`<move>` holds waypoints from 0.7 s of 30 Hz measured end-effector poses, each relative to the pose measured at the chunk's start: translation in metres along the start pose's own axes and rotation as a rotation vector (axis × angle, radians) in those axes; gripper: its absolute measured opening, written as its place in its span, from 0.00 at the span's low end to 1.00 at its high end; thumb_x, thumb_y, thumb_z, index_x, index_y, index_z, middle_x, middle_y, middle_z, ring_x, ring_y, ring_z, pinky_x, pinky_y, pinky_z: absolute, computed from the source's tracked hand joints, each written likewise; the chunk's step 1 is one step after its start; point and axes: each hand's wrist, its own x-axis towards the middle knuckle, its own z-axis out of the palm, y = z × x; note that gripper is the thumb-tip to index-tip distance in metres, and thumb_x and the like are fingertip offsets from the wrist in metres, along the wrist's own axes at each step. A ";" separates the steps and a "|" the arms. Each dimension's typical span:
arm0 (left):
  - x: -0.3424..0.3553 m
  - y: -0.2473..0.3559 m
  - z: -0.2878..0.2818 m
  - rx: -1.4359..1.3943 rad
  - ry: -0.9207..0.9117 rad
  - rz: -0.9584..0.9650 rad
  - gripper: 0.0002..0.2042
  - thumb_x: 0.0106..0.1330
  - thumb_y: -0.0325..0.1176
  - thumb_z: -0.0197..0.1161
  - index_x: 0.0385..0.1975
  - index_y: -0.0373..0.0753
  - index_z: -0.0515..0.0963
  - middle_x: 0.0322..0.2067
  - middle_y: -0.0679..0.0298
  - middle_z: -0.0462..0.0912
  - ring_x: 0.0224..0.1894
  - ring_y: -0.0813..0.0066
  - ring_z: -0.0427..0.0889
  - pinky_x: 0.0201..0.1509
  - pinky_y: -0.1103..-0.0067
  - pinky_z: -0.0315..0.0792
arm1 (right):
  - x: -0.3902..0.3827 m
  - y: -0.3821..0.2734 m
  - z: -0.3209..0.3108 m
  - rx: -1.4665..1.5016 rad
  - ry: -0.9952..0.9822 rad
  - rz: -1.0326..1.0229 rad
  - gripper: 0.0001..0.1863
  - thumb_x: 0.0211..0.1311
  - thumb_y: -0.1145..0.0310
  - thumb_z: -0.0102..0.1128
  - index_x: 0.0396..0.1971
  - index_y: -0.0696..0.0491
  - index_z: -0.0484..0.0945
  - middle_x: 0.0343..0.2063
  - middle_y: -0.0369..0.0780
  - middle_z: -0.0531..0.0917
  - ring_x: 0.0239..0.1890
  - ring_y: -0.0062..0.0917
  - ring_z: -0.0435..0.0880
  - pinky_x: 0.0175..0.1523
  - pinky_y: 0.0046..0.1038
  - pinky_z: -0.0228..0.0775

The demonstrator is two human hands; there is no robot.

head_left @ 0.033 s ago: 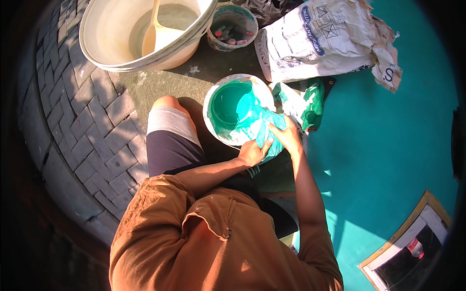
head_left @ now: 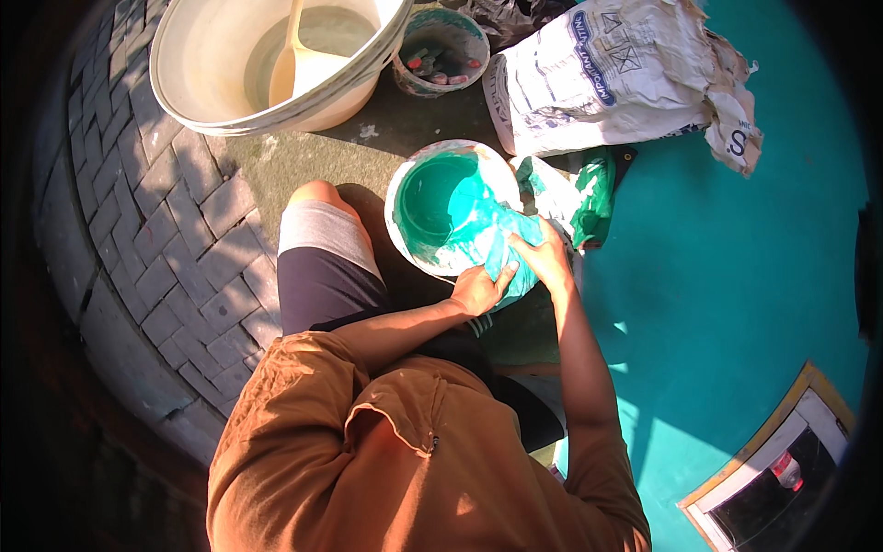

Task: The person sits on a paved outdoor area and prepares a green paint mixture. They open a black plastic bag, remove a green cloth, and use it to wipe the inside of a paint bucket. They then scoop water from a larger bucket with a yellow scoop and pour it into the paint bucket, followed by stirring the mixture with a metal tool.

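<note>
A soft plastic bag [head_left: 509, 241], coated in turquoise paint, lies over the near right rim of a white bucket [head_left: 402, 235]. My left hand [head_left: 478, 291] grips the bag's lower edge, thumb pressed on top. On the bag's right side, my right hand [head_left: 546, 259] is closed around the plastic, with its thumb pointing toward the bucket. Turquoise paint [head_left: 437, 204] coats the bucket's inner wall and pools inside. The bag's mouth cannot be made out clearly in the bright sunlight.
A large cream tub [head_left: 221, 92] holding a beige paddle [head_left: 292, 60] stands at the far left. Beside it are a small paint-stained bucket [head_left: 471, 69] and a white paper sack [head_left: 561, 83]. A green-smeared packet [head_left: 593, 198] lies near the turquoise wall [head_left: 717, 276].
</note>
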 end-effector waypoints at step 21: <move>-0.002 -0.014 -0.004 0.076 -0.073 0.077 0.23 0.72 0.55 0.49 0.39 0.39 0.77 0.20 0.47 0.79 0.28 0.41 0.80 0.34 0.56 0.72 | 0.016 -0.037 -0.003 -0.186 -0.200 -0.035 0.24 0.51 0.56 0.71 0.45 0.55 0.82 0.35 0.47 0.87 0.40 0.35 0.87 0.46 0.33 0.76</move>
